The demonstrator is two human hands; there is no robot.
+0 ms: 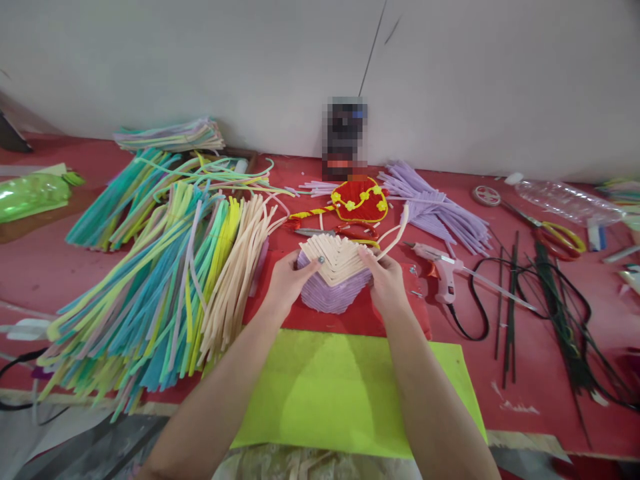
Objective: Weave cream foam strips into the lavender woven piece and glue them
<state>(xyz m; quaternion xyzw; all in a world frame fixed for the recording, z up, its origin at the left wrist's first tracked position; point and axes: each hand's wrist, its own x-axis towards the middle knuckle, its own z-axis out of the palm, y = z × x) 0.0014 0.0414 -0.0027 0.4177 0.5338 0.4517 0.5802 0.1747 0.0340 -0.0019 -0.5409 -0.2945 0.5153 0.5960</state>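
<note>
Between my hands is a rounded pipe-cleaner panel, lilac below with cream rows in a V pattern above. My left hand grips its left edge, thumb on the cream rows. At the right edge, my right hand pinches it, near a loose cream pipe cleaner that bends up and away. Just beyond lie scissors with red and yellow handles, partly covered by the panel. Behind them is a red fan-shaped piece with yellow flowers and a twisted handle. A red pad lies beneath my hands.
Bundles of coloured pipe cleaners spread over the left side. Lilac pipe cleaners lie at the back right. A pink glue gun with a cord, dark green stems, more scissors and a clear bottle are on the right.
</note>
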